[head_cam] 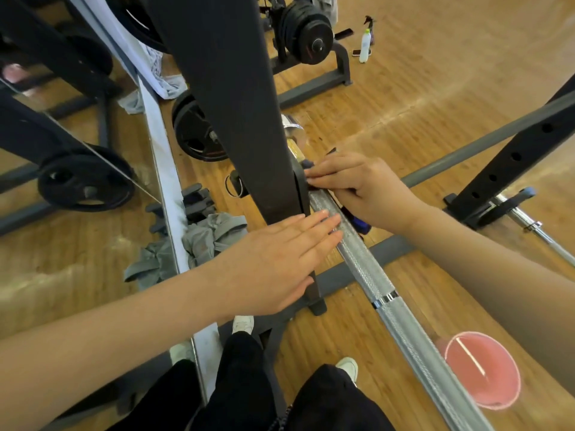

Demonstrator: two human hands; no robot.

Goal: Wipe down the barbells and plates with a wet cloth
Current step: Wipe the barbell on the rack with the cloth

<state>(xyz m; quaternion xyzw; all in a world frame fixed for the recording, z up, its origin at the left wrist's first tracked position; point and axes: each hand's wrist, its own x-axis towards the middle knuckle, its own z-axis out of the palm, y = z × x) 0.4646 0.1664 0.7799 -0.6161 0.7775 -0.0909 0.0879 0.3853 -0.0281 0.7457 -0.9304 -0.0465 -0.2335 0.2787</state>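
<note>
Barbell [367, 269] lies under left fingertips [326, 223] (right hand [357, 188] beside).

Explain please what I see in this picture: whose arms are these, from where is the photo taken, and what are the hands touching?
There is no machine here. A person wears a camera on the head, so you look down along their own two arms, legs and white shoes.

The long silver rod is a barbell resting in a black rack, beside a wall mirror. The left hand lies flat, fingers straight, with the fingertips on the bar. The right hand presses a dark blue cloth against the bar where it meets the rack post; most of the cloth is hidden under the hand.

On the wooden floor lie a crumpled grey rag, black weight plates, a pink basin, and, farther away, a white bottle beside a spray bottle.
</note>
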